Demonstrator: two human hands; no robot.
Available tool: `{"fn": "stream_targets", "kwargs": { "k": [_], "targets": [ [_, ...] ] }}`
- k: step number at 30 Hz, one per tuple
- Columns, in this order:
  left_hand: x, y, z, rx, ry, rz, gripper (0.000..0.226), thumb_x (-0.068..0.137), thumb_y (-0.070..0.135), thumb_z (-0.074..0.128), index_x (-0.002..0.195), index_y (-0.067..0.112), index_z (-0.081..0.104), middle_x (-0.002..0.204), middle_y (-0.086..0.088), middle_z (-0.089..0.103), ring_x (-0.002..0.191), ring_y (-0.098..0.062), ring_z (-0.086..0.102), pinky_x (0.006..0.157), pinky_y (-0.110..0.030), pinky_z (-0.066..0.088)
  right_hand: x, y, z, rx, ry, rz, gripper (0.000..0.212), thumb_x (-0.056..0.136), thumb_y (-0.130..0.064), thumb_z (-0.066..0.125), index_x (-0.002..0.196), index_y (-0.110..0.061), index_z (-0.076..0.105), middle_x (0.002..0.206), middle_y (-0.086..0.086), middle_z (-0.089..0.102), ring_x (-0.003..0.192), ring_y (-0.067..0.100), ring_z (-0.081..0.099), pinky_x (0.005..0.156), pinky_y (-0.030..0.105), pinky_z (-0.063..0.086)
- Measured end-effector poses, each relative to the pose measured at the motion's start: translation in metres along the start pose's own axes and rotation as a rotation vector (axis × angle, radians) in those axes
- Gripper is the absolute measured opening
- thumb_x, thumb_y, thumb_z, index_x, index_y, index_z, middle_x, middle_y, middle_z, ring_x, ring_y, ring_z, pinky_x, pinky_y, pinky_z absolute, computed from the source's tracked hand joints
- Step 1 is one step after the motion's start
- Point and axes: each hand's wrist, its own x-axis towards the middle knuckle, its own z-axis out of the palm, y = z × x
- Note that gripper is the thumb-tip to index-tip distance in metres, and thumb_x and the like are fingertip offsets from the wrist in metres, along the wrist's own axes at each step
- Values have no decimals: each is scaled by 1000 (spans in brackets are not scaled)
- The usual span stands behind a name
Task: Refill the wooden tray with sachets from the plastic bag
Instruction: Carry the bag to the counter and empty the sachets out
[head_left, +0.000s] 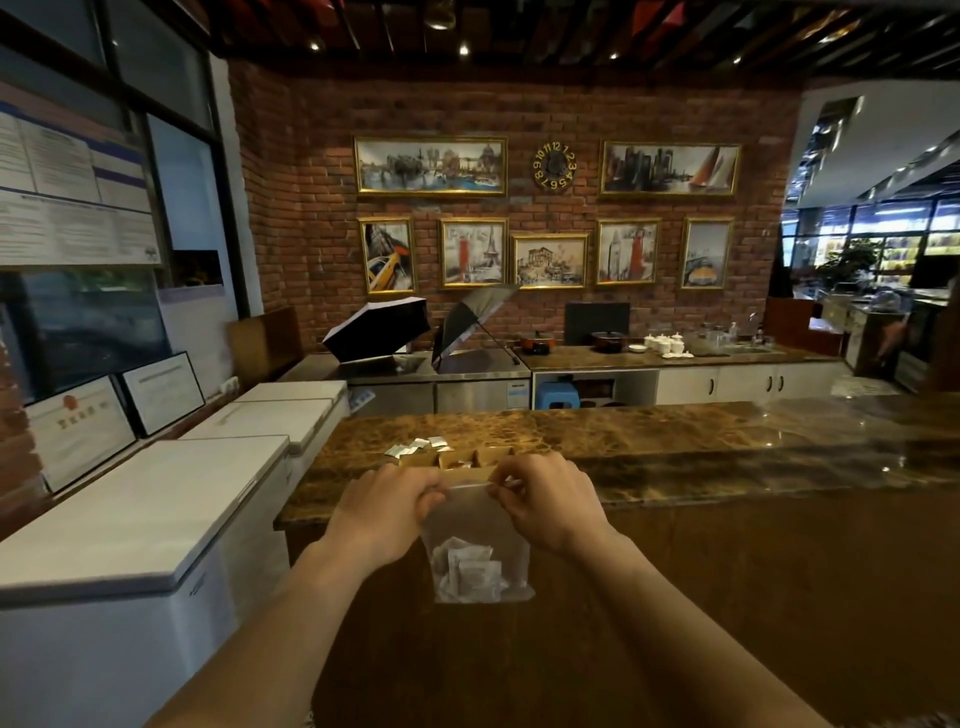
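Observation:
A clear plastic bag (475, 545) hangs in front of the counter, with several white sachets (470, 571) bunched at its bottom. My left hand (382, 506) pinches the bag's top edge on the left, and my right hand (550, 501) pinches it on the right. Just behind my hands, the wooden tray (457, 461) with compartments rests on the brown marble counter (649, 441), partly hidden by my fingers. A few loose white sachets (415, 447) lie on the counter at the tray's far left.
White chest freezers (156, 509) stand to my left with framed certificates (114, 415) leaning behind them. Beyond the counter is a back bench with an open umbrella (376, 327), pots, cups and a sink. A blue stool (556, 395) sits under that bench.

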Motion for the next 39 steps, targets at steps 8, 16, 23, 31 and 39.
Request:
{"fn": "stream_targets", "kwargs": {
  "k": [8,16,23,31,39],
  "targets": [
    [64,-30,36,-85,-5,-46,19,98,36,53,112,41,64,111,12,66,103,-14,60,84,-39,52,58,30,38,-9,-45,20,15,95,-31,62,106,-36,71,108,-9,74,99,15,67,83,39,58],
    [163,-92,72,-146,-65,-46,20,99,35,50,112,43,63,111,14,65,100,-8,58,83,-33,50,158,61,96,-29,-110,59,17,94,-32,65,110,-36,69,111,-9,71,100,12,63,86,33,55],
    [278,-152,95,-201,-142,-30,18,98,35,54,107,45,65,111,10,67,98,-11,64,87,-37,55,263,88,139,-12,-114,80,16,95,-26,67,109,-32,71,107,-10,75,94,6,68,74,21,51],
    [376,-182,123,-161,-97,1,17,97,36,59,112,38,66,109,14,75,99,-7,67,84,-32,54,358,133,185,-24,-131,114,15,95,-32,64,108,-32,72,103,-10,75,94,10,67,80,29,55],
    [452,-186,160,-197,-71,-72,16,93,37,64,109,42,65,100,21,71,97,0,61,81,-29,49,426,193,219,-7,-201,90,18,95,-40,61,107,-31,70,104,-7,73,98,15,67,84,39,57]
  ]
}}
